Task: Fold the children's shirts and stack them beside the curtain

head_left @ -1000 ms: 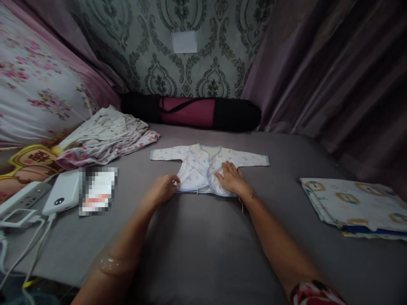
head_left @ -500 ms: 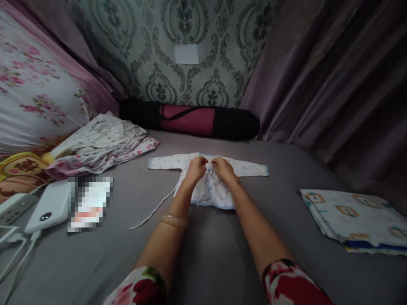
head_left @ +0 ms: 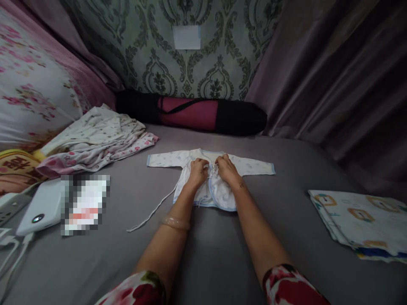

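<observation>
A small white baby shirt [head_left: 222,197] with blue trim lies flat on the grey bed sheet [head_left: 203,250], sleeves spread to both sides. Both my hands rest on its chest. My left hand [head_left: 197,170] and my right hand [head_left: 225,167] are closed in a pinch on the thin tie strings at the front opening. A long white tie string [head_left: 152,212] trails from the shirt's left side across the sheet toward me. A clear bangle sits on my left wrist.
A pile of printed clothes [head_left: 92,142] lies at the left. A folded stack of patterned cloth [head_left: 362,220] sits at the right. A white power bank [head_left: 38,207] and cables lie at the near left. A black and pink roll bag [head_left: 193,114] lies against the wall.
One second ago my hands lay at the shirt's hem, the right one flat. They moved up to the chest and pinched the ties; the long string now trails out on the left.
</observation>
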Available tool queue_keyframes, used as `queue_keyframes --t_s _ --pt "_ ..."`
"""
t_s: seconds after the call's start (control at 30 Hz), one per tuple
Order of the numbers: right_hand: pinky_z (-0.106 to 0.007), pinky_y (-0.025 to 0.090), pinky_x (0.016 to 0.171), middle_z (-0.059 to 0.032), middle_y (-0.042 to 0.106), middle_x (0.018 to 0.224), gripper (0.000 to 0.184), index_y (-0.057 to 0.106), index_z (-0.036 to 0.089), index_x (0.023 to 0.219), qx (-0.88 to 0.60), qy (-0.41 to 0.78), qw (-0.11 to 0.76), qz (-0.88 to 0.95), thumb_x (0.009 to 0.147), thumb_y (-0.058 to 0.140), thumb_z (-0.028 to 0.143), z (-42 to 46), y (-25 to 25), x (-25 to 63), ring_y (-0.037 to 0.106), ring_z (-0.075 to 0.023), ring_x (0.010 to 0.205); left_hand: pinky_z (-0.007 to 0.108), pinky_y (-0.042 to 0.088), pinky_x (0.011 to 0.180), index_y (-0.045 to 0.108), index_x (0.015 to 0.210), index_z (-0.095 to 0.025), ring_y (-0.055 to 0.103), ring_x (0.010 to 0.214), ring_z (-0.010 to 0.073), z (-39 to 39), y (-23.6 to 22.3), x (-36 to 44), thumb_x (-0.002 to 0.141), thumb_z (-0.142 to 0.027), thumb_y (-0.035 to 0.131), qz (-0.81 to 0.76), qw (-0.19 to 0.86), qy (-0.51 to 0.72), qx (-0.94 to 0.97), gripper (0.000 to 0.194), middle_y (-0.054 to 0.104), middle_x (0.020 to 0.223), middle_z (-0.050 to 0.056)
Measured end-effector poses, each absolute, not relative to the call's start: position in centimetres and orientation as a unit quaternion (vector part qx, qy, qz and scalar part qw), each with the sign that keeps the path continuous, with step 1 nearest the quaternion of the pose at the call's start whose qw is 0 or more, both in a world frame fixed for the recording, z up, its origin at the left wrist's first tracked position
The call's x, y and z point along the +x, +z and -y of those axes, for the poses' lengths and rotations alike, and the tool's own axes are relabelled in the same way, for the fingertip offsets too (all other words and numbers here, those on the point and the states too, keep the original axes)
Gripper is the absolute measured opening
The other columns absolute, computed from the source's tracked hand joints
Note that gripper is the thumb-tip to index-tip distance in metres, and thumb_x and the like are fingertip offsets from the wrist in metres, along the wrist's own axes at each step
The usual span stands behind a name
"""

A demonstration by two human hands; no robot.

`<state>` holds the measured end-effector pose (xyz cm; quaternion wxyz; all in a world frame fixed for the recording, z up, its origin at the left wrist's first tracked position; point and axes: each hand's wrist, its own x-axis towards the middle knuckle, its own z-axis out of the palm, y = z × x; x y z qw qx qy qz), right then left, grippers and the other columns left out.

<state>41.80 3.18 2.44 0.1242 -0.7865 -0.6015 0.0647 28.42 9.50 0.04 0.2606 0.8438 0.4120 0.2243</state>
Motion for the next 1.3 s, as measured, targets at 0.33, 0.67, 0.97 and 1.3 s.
queue_keyframes --t_s 0.33,0.67,0.97,1.3 --pt "-0.029 0.040 0.095 -0.0088 0.056 0.107 0.028 0.053 0.017 0.104 -0.739 0.113 0.294 0.595 0.085 0.037 0.006 -4.2 1.0 43.6 0.052 -0.0175 0.106 0.036 0.031 0.108 0.066 0.113 -0.017 0.052 0.119 0.0234 -9.6 -0.1 28.5 0.085 -0.023 0.056 -0.393 0.231 0.224 0.862 0.030 0.061 0.128 0.009" --pt "-0.030 0.040 0.096 -0.0108 0.059 0.112 0.039 0.055 0.014 0.111 -0.743 0.120 0.318 0.577 0.079 0.036 0.002 -4.6 0.4 43.3 0.053 -0.0172 0.107 0.054 0.018 0.114 0.049 0.137 -0.022 0.023 0.143 0.0346 -8.2 0.2 28.8 0.095 -0.032 0.042 -0.406 0.148 0.123 0.893 0.044 0.038 0.151 0.013" --pt "-0.029 0.042 0.096 -0.0098 0.058 0.114 0.030 0.060 0.016 0.116 -0.733 0.139 0.321 0.584 0.088 0.047 0.017 -4.7 0.4 43.4 0.058 -0.0162 0.101 0.043 0.032 0.107 0.066 0.113 -0.024 0.044 0.126 0.0266 -9.5 -0.6 28.7 0.087 -0.028 0.057 -0.412 0.203 0.208 0.863 0.027 0.054 0.132 0.010" --pt "-0.030 0.042 0.092 -0.0087 0.059 0.111 0.019 0.062 0.019 0.104 -0.771 0.077 0.305 0.553 0.089 0.050 0.020 -4.1 0.7 42.2 0.058 -0.0187 0.101 0.038 0.038 0.099 0.074 0.079 -0.017 0.054 0.111 0.0268 -9.3 1.9 27.6 0.089 -0.042 0.052 -0.414 0.220 0.162 0.868 0.034 0.065 0.103 0.011"
